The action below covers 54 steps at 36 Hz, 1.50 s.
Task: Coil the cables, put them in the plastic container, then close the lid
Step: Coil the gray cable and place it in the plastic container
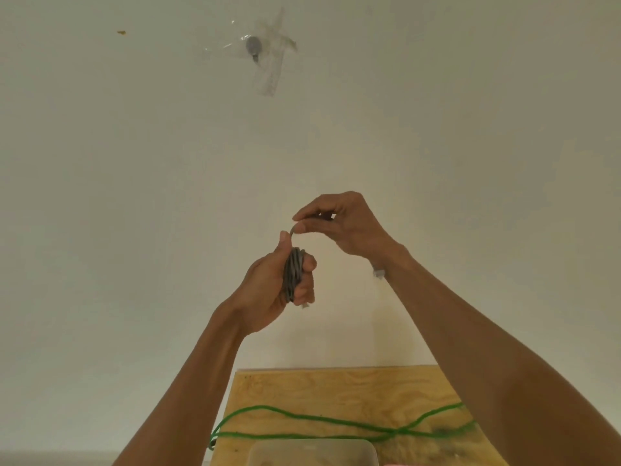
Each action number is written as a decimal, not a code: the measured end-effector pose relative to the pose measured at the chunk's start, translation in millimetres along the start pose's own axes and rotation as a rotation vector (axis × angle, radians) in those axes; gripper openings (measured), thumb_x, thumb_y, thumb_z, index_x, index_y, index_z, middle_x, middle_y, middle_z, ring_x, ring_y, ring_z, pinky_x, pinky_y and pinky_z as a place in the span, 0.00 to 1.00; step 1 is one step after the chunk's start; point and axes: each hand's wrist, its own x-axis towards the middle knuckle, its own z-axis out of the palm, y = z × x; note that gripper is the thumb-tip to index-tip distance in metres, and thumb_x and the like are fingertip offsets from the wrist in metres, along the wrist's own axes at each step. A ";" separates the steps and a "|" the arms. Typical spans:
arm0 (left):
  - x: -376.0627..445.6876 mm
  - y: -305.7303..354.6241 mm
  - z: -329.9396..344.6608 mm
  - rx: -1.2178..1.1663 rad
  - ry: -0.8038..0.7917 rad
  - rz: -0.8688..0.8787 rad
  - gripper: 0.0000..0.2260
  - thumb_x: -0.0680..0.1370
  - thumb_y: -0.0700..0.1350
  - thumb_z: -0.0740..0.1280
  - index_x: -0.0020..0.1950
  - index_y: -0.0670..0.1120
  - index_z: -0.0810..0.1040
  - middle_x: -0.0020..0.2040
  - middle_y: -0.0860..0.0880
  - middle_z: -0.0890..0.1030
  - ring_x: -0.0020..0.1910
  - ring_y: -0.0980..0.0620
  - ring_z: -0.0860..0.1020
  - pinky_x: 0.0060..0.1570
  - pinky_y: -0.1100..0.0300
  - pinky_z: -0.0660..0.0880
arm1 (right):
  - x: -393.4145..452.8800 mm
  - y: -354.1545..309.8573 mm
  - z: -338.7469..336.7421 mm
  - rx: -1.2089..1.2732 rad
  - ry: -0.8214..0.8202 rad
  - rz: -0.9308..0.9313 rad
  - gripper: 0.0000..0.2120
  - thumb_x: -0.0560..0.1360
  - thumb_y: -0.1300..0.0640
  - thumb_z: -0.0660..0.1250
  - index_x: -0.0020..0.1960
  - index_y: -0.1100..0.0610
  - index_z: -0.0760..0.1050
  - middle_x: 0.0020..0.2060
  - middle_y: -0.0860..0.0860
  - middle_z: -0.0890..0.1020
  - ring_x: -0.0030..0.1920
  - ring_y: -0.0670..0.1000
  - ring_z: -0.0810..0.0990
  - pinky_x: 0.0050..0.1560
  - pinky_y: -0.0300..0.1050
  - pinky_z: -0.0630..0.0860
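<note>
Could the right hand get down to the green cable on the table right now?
Probably not yet: the right hand is up pinching the grey cable's end. The green cable lies uncovered on the table.

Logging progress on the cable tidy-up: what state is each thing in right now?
grey cable: coiled, held up in the air.
left hand: grips the coil.
right hand: pinches the cable's free end.
green cable: uncoiled, loose on the wooden table.
plastic container: on table; lid state unclear.
</note>
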 end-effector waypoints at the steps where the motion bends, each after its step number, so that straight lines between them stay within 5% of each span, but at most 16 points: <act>1: -1.0 3.1 4.0 -0.046 -0.018 0.016 0.28 0.82 0.63 0.48 0.41 0.43 0.74 0.27 0.45 0.68 0.28 0.47 0.67 0.40 0.51 0.70 | -0.2 4.1 1.3 0.082 0.020 0.013 0.06 0.70 0.59 0.76 0.46 0.59 0.85 0.39 0.52 0.86 0.38 0.56 0.81 0.43 0.52 0.77; 5: 2.5 16.9 17.3 -0.193 -0.068 0.116 0.28 0.83 0.62 0.47 0.41 0.43 0.74 0.26 0.48 0.66 0.26 0.50 0.65 0.38 0.55 0.67 | -15.6 25.8 22.1 0.400 0.027 0.092 0.06 0.76 0.66 0.68 0.49 0.61 0.84 0.42 0.61 0.84 0.42 0.59 0.81 0.48 0.49 0.77; 8: 8.8 27.9 19.6 -0.256 -0.049 0.176 0.27 0.82 0.62 0.47 0.43 0.43 0.74 0.27 0.48 0.67 0.27 0.50 0.66 0.38 0.55 0.68 | -41.6 29.9 44.2 0.608 -0.011 0.147 0.13 0.76 0.68 0.66 0.43 0.54 0.84 0.36 0.50 0.84 0.36 0.48 0.82 0.41 0.38 0.77; 12: 16.0 34.0 15.3 -0.287 0.047 0.181 0.27 0.82 0.63 0.49 0.46 0.42 0.74 0.29 0.48 0.69 0.28 0.50 0.68 0.39 0.55 0.71 | -67.7 25.3 69.5 0.310 0.045 0.334 0.19 0.82 0.57 0.61 0.32 0.54 0.72 0.26 0.48 0.75 0.26 0.45 0.69 0.28 0.38 0.66; 18: 21.5 29.6 1.8 -0.017 0.254 0.193 0.26 0.83 0.60 0.48 0.50 0.40 0.74 0.29 0.48 0.71 0.30 0.50 0.71 0.43 0.54 0.74 | -78.1 15.4 73.6 0.054 -0.112 0.354 0.12 0.82 0.49 0.61 0.47 0.54 0.78 0.26 0.45 0.74 0.27 0.47 0.69 0.32 0.41 0.68; 26: 19.3 14.6 -17.3 0.485 0.350 0.207 0.28 0.80 0.62 0.48 0.52 0.42 0.76 0.34 0.45 0.77 0.36 0.49 0.74 0.44 0.55 0.72 | -72.0 -19.0 44.5 -0.716 -0.500 0.267 0.14 0.84 0.47 0.53 0.59 0.50 0.74 0.40 0.48 0.79 0.40 0.53 0.77 0.39 0.47 0.69; 30: 16.0 7.1 -25.5 0.651 0.305 0.133 0.29 0.81 0.63 0.48 0.46 0.41 0.77 0.34 0.43 0.79 0.34 0.52 0.76 0.46 0.56 0.72 | -58.9 -44.9 25.4 -0.960 -0.472 0.058 0.09 0.83 0.48 0.51 0.52 0.45 0.70 0.46 0.47 0.79 0.44 0.54 0.79 0.42 0.49 0.72; 33: 6.0 8.1 -18.5 0.676 0.111 0.042 0.35 0.82 0.63 0.43 0.42 0.37 0.76 0.33 0.42 0.80 0.32 0.51 0.75 0.42 0.55 0.70 | -36.5 -48.5 4.0 -0.848 -0.453 0.027 0.09 0.81 0.44 0.58 0.50 0.43 0.76 0.42 0.43 0.75 0.44 0.48 0.77 0.43 0.47 0.73; 37: 1.2 11.8 -7.6 0.387 0.033 -0.034 0.36 0.79 0.67 0.43 0.44 0.38 0.75 0.29 0.42 0.73 0.29 0.47 0.72 0.36 0.54 0.71 | -25.1 -26.6 -8.2 -0.257 -0.321 -0.018 0.02 0.76 0.52 0.71 0.46 0.49 0.80 0.47 0.45 0.79 0.50 0.47 0.80 0.49 0.38 0.74; 40: -0.5 14.6 -5.6 0.157 0.012 -0.080 0.35 0.78 0.69 0.45 0.40 0.40 0.74 0.25 0.45 0.66 0.25 0.48 0.65 0.34 0.53 0.69 | -31.6 -16.9 3.0 -0.022 -0.302 0.023 0.03 0.77 0.55 0.70 0.47 0.54 0.79 0.46 0.36 0.81 0.59 0.47 0.80 0.64 0.51 0.74; 42: -1.7 15.3 -7.2 0.057 -0.044 -0.092 0.34 0.77 0.70 0.47 0.37 0.41 0.73 0.24 0.46 0.64 0.23 0.49 0.63 0.33 0.54 0.70 | -38.6 -15.7 12.6 0.182 -0.309 0.069 0.03 0.79 0.61 0.67 0.47 0.61 0.76 0.38 0.38 0.83 0.50 0.43 0.82 0.62 0.55 0.75; 44: -2.8 16.1 -10.3 0.008 -0.108 -0.092 0.34 0.78 0.70 0.46 0.37 0.41 0.72 0.23 0.47 0.63 0.21 0.50 0.62 0.32 0.54 0.70 | -44.8 -17.2 20.5 0.325 -0.270 0.113 0.04 0.80 0.64 0.65 0.46 0.61 0.74 0.33 0.45 0.82 0.39 0.45 0.81 0.51 0.53 0.79; 48: -3.3 18.0 -10.8 0.020 -0.093 -0.135 0.35 0.77 0.71 0.45 0.34 0.41 0.71 0.21 0.48 0.63 0.20 0.50 0.62 0.32 0.55 0.70 | -48.3 -16.9 32.2 0.286 -0.167 0.110 0.03 0.79 0.60 0.66 0.47 0.59 0.76 0.32 0.50 0.80 0.34 0.49 0.80 0.43 0.50 0.78; 54: 1.2 20.8 3.6 0.086 0.218 -0.044 0.34 0.79 0.68 0.53 0.28 0.42 0.73 0.19 0.46 0.64 0.19 0.48 0.62 0.31 0.54 0.67 | -46.4 -15.1 45.4 0.054 -0.019 0.040 0.04 0.80 0.56 0.66 0.48 0.56 0.74 0.32 0.54 0.81 0.36 0.50 0.81 0.50 0.50 0.78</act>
